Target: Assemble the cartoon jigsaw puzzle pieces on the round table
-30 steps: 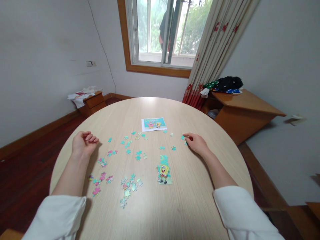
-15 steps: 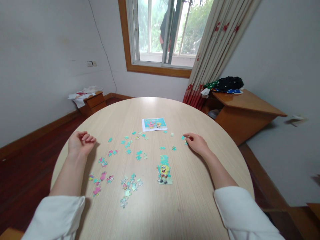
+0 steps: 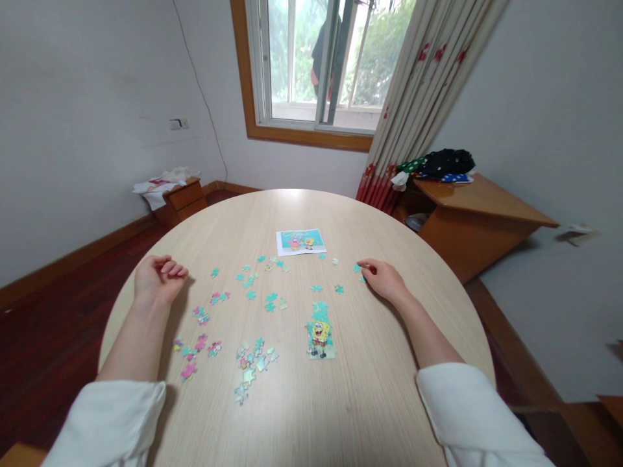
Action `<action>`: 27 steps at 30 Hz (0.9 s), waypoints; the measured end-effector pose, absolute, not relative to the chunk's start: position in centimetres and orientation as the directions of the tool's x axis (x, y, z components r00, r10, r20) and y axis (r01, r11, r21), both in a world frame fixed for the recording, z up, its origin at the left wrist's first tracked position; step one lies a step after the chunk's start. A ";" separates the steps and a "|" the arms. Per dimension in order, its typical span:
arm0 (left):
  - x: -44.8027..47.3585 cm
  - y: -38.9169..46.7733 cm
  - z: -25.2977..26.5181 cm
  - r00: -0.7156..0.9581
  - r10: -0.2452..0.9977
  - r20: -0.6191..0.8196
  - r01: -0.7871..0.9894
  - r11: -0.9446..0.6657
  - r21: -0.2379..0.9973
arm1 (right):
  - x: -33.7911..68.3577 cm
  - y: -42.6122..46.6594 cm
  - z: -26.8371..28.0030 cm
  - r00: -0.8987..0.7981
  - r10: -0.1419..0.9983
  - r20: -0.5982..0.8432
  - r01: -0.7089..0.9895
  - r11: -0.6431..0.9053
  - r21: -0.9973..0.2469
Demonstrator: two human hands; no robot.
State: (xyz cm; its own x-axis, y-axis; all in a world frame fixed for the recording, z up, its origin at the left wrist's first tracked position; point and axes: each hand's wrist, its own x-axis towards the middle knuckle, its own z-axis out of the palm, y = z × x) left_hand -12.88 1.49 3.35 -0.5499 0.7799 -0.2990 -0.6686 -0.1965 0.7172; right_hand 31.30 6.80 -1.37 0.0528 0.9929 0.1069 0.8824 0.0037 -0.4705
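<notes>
My right hand (image 3: 384, 279) rests on the right side of the table, its thumb and fingers pinched at a teal puzzle piece (image 3: 357, 267). Another teal piece (image 3: 363, 279) lies partly under those fingers. Palm up at the table's left, my left hand (image 3: 160, 277) has its fingers curled in, with nothing seen in them. Between the hands, a joined puzzle section (image 3: 320, 331) shows a yellow square cartoon figure on teal. Just above it are a teal piece (image 3: 317, 288) and a teal-and-yellow piece (image 3: 339, 288). Pink pieces (image 3: 220, 298) lie nearest my left hand.
A printed picture (image 3: 302, 242) lies toward the far side of the round table (image 3: 389, 415). Loose pieces (image 3: 256, 355) are heaped front left of centre, with several more spread behind. Beyond stand a window, a curtain (image 3: 413, 97) and a tilted wooden desk (image 3: 487, 214) bearing cloths.
</notes>
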 end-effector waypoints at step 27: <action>-11.5 1.7 2.2 -0.147 0.958 -0.248 -0.711 0.072 0.700 | 30.9 6.4 -0.8 0.054 0.993 0.102 0.881 0.000 -0.472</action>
